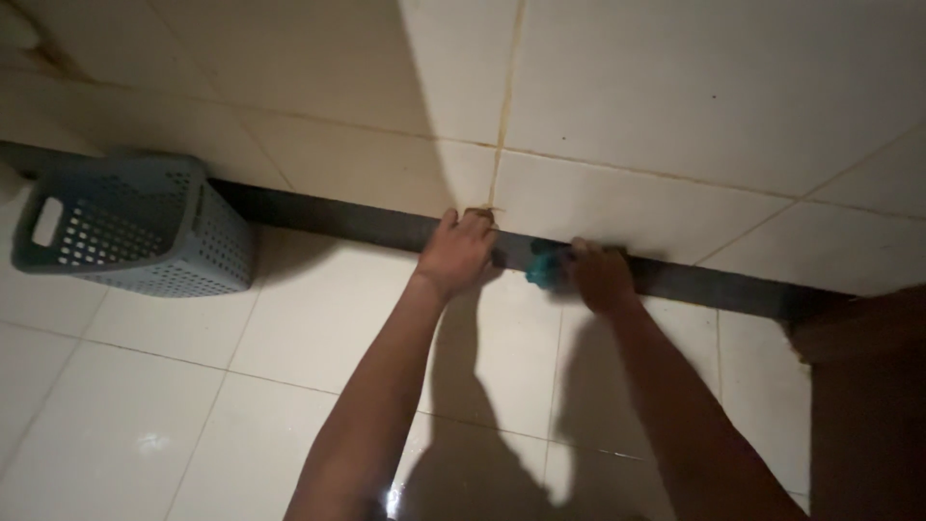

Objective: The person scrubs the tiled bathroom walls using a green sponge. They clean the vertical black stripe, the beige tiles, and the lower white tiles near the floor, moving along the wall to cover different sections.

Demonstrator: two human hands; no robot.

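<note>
Teal and small, a scrubbing pad point(542, 267) sits pressed against the dark skirting strip point(338, 217) that runs along the foot of the tiled wall point(675, 106), right where wall meets floor point(193, 386). It lies at the thumb side of the right hand point(600, 277), so only its left end shows beyond the curled fingers point(585, 253); the rest is hidden in the grip, and those fingers are clenched around it. What shows of the pad is too little to be sure of its long axis, though it seems to lie along the strip, which slopes down to the right across the view. The left hand point(457, 253) rests just to the left of the pad, near it but apart from it, palm flat on the strip and the lowest wall tile, fingers spread and holding nothing; it looks like a brace. So the right hand has the pad and the left is the nearer free hand, with the strip leading away from the pad on both sides. A rusty stain marks the grout line point(502, 125) straight above the left hand. Well off to the left, a grey perforated basket point(135, 232) stands on the floor against the same strip. At the right edge a brown wooden surface point(868, 405), perhaps a door, closes the view.
</note>
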